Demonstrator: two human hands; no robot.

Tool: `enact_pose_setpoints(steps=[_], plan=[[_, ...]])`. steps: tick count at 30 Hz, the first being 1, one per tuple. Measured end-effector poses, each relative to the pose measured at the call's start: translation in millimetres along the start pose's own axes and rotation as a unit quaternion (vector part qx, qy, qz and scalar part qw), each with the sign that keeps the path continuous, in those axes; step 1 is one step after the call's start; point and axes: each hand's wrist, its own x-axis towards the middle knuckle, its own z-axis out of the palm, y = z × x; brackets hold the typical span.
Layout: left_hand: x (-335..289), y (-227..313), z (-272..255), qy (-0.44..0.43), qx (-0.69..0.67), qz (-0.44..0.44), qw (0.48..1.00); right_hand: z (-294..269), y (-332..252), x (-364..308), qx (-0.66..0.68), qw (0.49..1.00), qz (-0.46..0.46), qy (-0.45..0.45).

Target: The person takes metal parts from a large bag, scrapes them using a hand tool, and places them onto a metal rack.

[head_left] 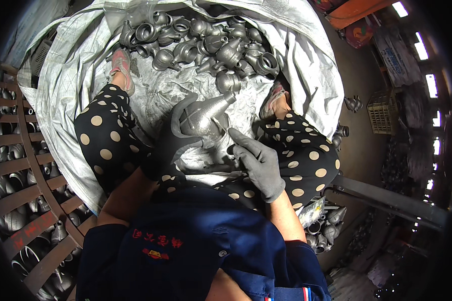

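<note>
My left hand, in a dark grey glove, is wrapped round a rough grey metal casting. The casting has a wide rounded body and a narrow neck that points away to the right. Beside it, my right hand, in a lighter grey glove, has its fingers curled round a slim tool. The tool's dark rounded end shows at the fingers, and a thin light part seems to reach the casting's side. Most of the tool is hidden. Several similar castings lie piled beyond my hands.
A white woven sheet spreads under the pile and around my legs. On the left stands a rusty slatted metal rack with castings behind it. To the right are a crate, a grey metal beam and more castings.
</note>
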Motion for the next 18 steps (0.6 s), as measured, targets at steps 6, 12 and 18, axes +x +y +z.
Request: enact_pose_setpoints(steps=[6,12,18], plan=[[-1.3,1.5,2.6,-0.009,-0.002,0.003,1.000,9.7,12.9,1.4,-0.027,0.999,-0.023,0.019],[-3.8,9.4,9.3,0.007,-0.058,-0.033,0.998,16.7,9.5,0.2,-0.231,0.966,-0.108,0.032],[-3.5,8.5,9.5,0.026,-0.087,-0.031,0.995,18.8,8.9,-3.7,-0.194,0.977,-0.083,0.036]])
